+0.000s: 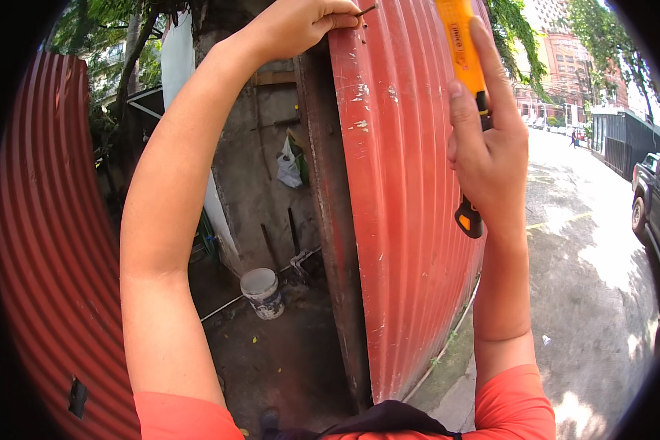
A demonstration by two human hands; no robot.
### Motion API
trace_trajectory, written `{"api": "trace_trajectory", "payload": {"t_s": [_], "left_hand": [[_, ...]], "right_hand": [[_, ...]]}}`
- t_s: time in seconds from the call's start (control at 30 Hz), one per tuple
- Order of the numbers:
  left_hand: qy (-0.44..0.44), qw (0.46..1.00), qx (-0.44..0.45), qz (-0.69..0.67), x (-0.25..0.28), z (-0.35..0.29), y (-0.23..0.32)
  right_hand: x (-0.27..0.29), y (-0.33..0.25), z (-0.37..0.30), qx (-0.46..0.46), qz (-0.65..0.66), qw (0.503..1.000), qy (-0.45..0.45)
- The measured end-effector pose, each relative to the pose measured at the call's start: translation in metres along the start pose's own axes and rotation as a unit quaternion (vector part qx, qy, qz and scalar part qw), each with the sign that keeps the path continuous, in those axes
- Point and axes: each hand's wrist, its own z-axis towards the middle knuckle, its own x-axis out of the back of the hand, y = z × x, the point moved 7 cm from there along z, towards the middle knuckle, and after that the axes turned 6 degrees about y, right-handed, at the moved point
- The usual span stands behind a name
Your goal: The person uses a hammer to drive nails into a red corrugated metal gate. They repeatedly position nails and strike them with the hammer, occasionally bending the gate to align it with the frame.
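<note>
While left hand (301, 26) pinches what looks like nail (368, 10) by side edge of red metal sheet (400, 191), right hand (497, 158) grips orange-black tool (459, 51), top out of view. Step seems to be setting nail; next likely calls for steady hold, careful aim. Can't tell if nail touches sheet.

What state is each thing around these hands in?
Left hand: raised, pinching
Thin nail: pinched in the left hand
Right hand: raised, closed
Orange-and-black tool: gripped, top cut off by the frame
Red corrugated sheet: upright, paint chipped
White bucket: upright, lidless, stained
Plastic bag: hanging
</note>
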Motion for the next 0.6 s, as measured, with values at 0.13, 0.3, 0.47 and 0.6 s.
{"api": "trace_trajectory", "payload": {"t_s": [0.13, 0.3, 0.47, 0.6], "left_hand": [[0.027, 0.999, -0.007, 0.029, -0.002, -0.007, -0.006], [0.04, 0.998, -0.013, 0.036, -0.004, -0.006, -0.005], [0.043, 0.999, -0.012, 0.011, -0.007, -0.008, -0.003], [0.046, 0.999, -0.011, 0.023, -0.005, -0.01, -0.005]], "right_hand": [[-0.008, -0.001, -0.003, 0.016, 0.02, 0.999, 0.028], [-0.006, 0.008, 0.001, -0.028, 0.013, 0.999, -0.031], [0.0, 0.005, 0.001, 0.09, 0.01, 0.992, 0.088], [0.005, 0.009, -0.001, -0.007, 0.056, 0.997, 0.056]]}}
